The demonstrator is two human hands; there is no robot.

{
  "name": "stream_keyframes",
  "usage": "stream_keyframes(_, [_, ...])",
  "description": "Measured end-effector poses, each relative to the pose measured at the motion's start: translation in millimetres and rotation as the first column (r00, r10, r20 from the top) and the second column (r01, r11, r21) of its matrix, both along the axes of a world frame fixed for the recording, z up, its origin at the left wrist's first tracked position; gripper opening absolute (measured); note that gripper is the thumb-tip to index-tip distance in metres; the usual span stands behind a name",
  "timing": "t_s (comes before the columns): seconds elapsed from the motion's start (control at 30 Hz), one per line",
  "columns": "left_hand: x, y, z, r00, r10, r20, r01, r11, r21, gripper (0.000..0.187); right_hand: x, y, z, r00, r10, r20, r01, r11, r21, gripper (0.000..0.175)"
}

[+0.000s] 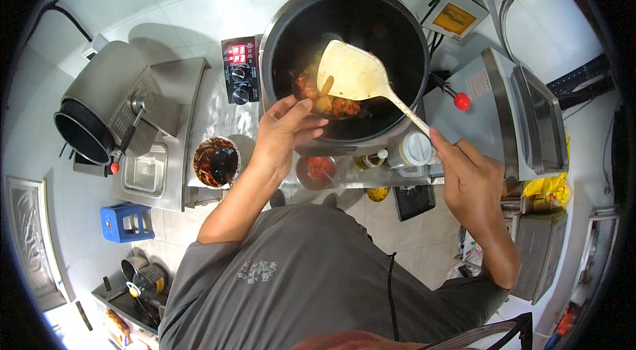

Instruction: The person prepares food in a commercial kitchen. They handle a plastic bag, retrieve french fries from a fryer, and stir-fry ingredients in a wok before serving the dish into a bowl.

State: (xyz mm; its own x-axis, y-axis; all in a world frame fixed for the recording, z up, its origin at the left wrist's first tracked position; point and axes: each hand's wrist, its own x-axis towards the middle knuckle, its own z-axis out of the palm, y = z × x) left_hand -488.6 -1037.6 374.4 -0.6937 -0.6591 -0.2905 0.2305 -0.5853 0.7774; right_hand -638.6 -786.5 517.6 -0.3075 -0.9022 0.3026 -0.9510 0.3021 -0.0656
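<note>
My right hand [464, 171] grips the handle of a cream-coloured spatula [353, 72], whose broad blade is over a large black cooking drum [392, 37]. Reddish-brown food pieces [345, 106] lie in the drum, partly hidden beneath the blade. At the drum's near left rim, my left hand [285, 134] is raised with its fingers curled and some apart; no held object shows in it. A bowl of red seasoning [316, 172] stands below that hand. To its left is a container of dark sauce [216, 162] with a utensil in it.
A control panel [241, 72] with lit red digits sits left of the drum. A jar with a whitish lid [416, 149] and a small bottle [370, 159] stand near its front. A red-knobbed lever [461, 101] juts out at right. Farther left is another tilted drum [84, 126].
</note>
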Motion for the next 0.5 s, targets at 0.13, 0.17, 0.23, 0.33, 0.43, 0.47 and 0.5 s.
stream_keyframes(0.13, [2.0, 1.4, -2.1, 0.999, -0.047, -0.025, 0.046, 0.998, -0.03, 0.031, -1.0, 3.5, -1.8, 0.993, -0.001, -0.118, 0.0, 1.0, -0.015, 0.043])
stream_keyframes(0.17, [2.8, 1.2, -2.6, 0.997, -0.062, -0.036, 0.061, 0.998, -0.034, 0.032, -1.3, 3.4, -2.2, 0.988, 0.008, -0.151, -0.012, 1.0, -0.026, 0.046])
stream_keyframes(0.23, [6.9, 3.0, -4.4, 0.993, -0.097, -0.065, 0.094, 0.995, -0.041, 0.033, -1.4, 3.2, -1.7, 0.985, 0.008, -0.172, -0.011, 1.0, -0.011, 0.046])
stream_keyframes(0.33, [12.1, 5.2, -8.1, 0.987, -0.131, -0.097, 0.129, 0.991, -0.026, 0.035, 0.6, 4.7, 5.0, 0.995, -0.037, -0.089, 0.031, 0.998, -0.063, 0.04])
stream_keyframes(0.43, [18.0, 6.5, -12.5, 0.982, -0.149, -0.112, 0.151, 0.988, 0.008, 0.035, 4.9, 8.5, 13.0, 0.993, -0.081, 0.09, 0.089, 0.992, -0.088, 0.036])
stream_keyframes(0.47, [19.1, 6.6, -13.6, 0.983, -0.151, -0.105, 0.154, 0.988, 0.014, 0.035, 5.9, 8.1, 12.9, 0.988, -0.071, 0.14, 0.09, 0.987, -0.135, 0.036])
stream_keyframes(0.5, [19.9, 6.7, -14.5, 0.985, -0.15, -0.081, 0.153, 0.988, 0.028, 0.036, 6.1, 7.0, 11.9, 0.985, -0.074, 0.155, 0.086, 0.994, -0.069, 0.035])
